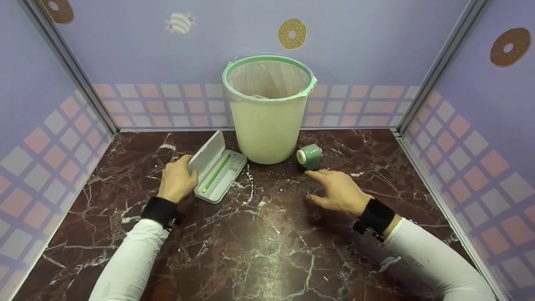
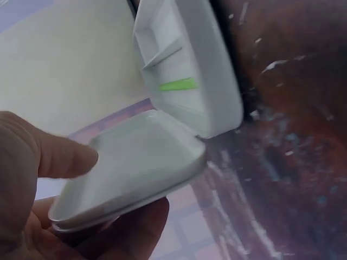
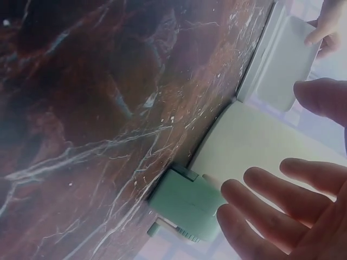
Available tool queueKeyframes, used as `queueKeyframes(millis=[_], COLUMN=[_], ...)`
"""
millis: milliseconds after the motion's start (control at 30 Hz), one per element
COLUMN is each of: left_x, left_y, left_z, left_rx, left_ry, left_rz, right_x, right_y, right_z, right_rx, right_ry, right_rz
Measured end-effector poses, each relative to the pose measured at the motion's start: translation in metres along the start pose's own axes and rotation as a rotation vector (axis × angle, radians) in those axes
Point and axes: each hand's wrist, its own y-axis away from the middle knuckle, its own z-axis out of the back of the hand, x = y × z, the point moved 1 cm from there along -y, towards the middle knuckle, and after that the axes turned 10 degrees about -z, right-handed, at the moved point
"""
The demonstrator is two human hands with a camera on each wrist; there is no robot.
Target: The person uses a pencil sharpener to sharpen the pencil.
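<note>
A white pencil case lies with its lid raised on the left side of the table. My left hand grips the lid, thumb on the inner face and fingers behind it. Inside the case rests a green pencil; the left wrist view also shows a low divider there. Over on the right, my right hand hovers with fingers extended, holding nothing. Just beyond its fingertips stands a green pencil sharpener, whose crank appears in the right wrist view.
A pale bin with a green rim and a clear liner stands at the back, between case and sharpener. Patterned panels enclose the dark marbled table at the back and both sides. Small white specks dot the tabletop.
</note>
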Motion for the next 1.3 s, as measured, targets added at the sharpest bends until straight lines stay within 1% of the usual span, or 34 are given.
queueKeyframes(millis=[167, 300, 433, 600, 800, 1100, 1300], left_x=[0.005, 0.006, 0.004, -0.003, -0.015, -0.034, -0.046], left_y=[0.005, 0.008, 0.011, 0.016, 0.023, 0.028, 0.027], left_z=[-0.005, -0.005, -0.004, -0.003, -0.006, -0.011, -0.019], left_rx=[-0.011, -0.014, 0.009, 0.037, 0.048, 0.073, 0.1], left_ry=[0.014, 0.017, 0.01, 0.015, 0.025, 0.052, 0.065], left_rz=[0.016, 0.016, 0.018, 0.029, -0.007, -0.062, -0.125], right_x=[0.002, 0.004, 0.004, 0.004, 0.005, 0.004, 0.003], right_y=[-0.004, -0.004, -0.005, -0.006, -0.007, -0.008, -0.008], right_z=[-0.001, -0.004, -0.005, -0.006, -0.01, -0.01, -0.01], right_rx=[0.011, 0.015, 0.011, 0.002, -0.012, -0.019, -0.032], right_ry=[-0.002, 0.002, 0.006, 0.009, 0.004, 0.011, -0.005], right_rz=[0.016, 0.03, 0.04, 0.044, 0.063, 0.091, 0.107])
